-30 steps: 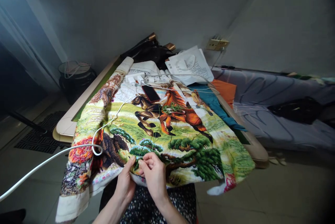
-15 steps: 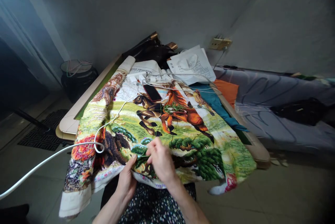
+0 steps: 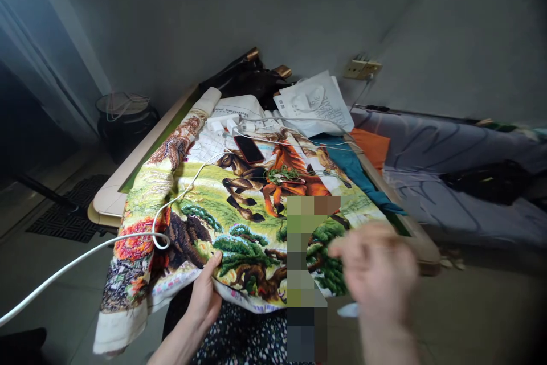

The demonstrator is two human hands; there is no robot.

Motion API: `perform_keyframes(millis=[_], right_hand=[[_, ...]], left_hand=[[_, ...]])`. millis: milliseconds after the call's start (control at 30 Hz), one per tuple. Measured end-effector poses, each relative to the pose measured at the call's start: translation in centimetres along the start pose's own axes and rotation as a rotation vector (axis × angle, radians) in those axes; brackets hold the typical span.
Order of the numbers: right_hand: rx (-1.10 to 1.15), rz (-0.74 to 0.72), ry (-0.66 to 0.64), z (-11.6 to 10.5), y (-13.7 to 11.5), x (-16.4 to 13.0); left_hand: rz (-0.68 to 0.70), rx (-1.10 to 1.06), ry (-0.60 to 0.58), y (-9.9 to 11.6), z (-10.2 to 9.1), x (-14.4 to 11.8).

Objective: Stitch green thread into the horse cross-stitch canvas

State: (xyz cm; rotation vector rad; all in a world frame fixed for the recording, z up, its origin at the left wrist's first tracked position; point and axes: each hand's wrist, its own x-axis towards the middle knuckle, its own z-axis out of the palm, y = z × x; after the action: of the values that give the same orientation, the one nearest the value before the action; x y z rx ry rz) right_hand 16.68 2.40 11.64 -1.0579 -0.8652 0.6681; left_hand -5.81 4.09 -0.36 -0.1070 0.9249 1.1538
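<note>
Embroidery [image 3: 239, 211]: horse-and-tree picture, draped over counter [image 3: 109, 202], near edge on lap; left hand [image 3: 205, 296] at 7 o'clock, pinching the near hem, thumb on top; right hand [image 3: 376, 277] at 4 o'clock, raised clear of the cloth, blurred, grip cannot be told; phone [image 3: 248, 149] at 12 o'clock on cloth; white cable [image 3: 85, 251] at 9 o'clock.

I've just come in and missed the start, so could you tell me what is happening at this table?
A person sits at a table covered by a large cross-stitch tapestry showing horses and pine trees. The left hand grips the tapestry's near edge, thumb on top. The right hand is raised off to the right, blurred in motion; whether it holds anything cannot be told. A phone and a white cable lie on the fabric.
</note>
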Motion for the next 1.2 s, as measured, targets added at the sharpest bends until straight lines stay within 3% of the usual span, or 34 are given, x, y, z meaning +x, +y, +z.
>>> perform_keyframes(millis=[100,200,400,933,1200], right_hand=[[-0.142,0.407,-0.392,4.5,5.3,-4.5],[-0.357,0.464,-0.529,6.8,8.4,-7.8],[-0.491,0.383,-0.496,7.4,9.8,-8.7],[-0.552,0.298,-0.483,7.8,9.5,-8.5],[-0.681,0.147,-0.482,7.7,9.4,-7.9]], left_hand=[[-0.01,0.011,-0.031,0.0,-0.2,0.1],[-0.008,0.021,-0.049,0.0,-0.6,0.3],[-0.001,0.009,-0.031,-0.1,-1.0,0.7],[-0.016,0.016,-0.036,0.0,-0.8,0.5],[-0.02,0.012,-0.021,-0.1,-0.6,0.4]])
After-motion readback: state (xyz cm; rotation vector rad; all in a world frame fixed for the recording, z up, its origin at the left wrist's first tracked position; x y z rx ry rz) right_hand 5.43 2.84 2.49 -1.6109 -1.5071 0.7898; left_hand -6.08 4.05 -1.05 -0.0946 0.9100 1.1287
